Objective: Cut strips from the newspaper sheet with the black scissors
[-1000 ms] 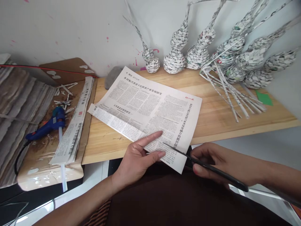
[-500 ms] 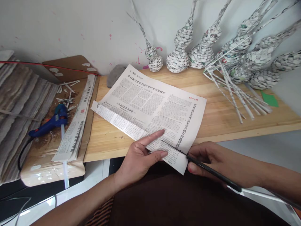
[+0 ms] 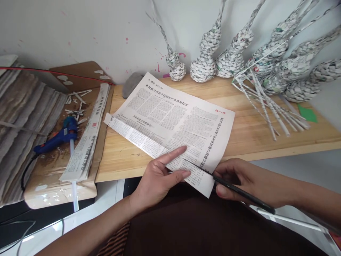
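A printed newspaper sheet point(image 3: 170, 113) lies on the wooden table, its near strip bent along a crease and its near corner hanging past the table edge. My left hand point(image 3: 157, 177) grips that near edge, with the thumb and outstretched index finger on top and the other fingers hidden underneath. In my right hand point(image 3: 247, 181) is a knife point(image 3: 239, 193) with a black handle. Its thin blade lies along the crease, pointing towards my left fingers. Part of the blade seems hidden by the paper.
Several woven paper gourd shapes point(image 3: 203, 67) stand along the wall, with rolled paper sticks point(image 3: 269, 106) before them. At left, a blue glue gun point(image 3: 60, 137) and cut newspaper strips point(image 3: 85, 142) lie on cardboard beside a tall paper stack point(image 3: 26, 131). A grey stone-like lump point(image 3: 130, 85) sits behind the sheet.
The view has shifted very slightly. Both hands, the knife and the newspaper sheet hold nearly the same positions relative to each other.
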A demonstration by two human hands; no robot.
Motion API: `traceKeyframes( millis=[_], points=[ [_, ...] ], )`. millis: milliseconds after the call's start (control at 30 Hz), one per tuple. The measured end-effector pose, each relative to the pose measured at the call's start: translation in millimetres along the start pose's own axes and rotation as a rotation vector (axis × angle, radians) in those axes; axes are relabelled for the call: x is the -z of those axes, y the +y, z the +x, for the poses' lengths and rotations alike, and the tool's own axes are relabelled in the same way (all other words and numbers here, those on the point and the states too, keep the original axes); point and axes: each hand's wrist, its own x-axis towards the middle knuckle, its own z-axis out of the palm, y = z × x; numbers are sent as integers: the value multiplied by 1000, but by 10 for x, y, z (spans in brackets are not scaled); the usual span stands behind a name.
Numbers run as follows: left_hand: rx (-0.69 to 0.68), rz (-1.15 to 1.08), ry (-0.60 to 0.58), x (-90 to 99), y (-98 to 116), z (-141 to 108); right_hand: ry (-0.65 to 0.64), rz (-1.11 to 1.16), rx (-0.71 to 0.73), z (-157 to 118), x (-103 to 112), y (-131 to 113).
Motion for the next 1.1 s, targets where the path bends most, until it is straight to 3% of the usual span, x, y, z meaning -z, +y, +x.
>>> traceKeyframes(
  millis=[200, 467, 700, 1100],
  points=[
    [-30, 52, 14, 7, -9, -1, 28, -133, -29, 22, 40, -34],
    [-9, 53, 26, -11, 21, -14, -34, 21, -118, 4, 5, -49],
    [-22, 45, 31, -19, 36, -10, -28, -27, -35, 18, 32, -21],
    [-44, 45, 38, -24, 23, -8, -53, 14, -44, 32, 28, -55]
  ],
)
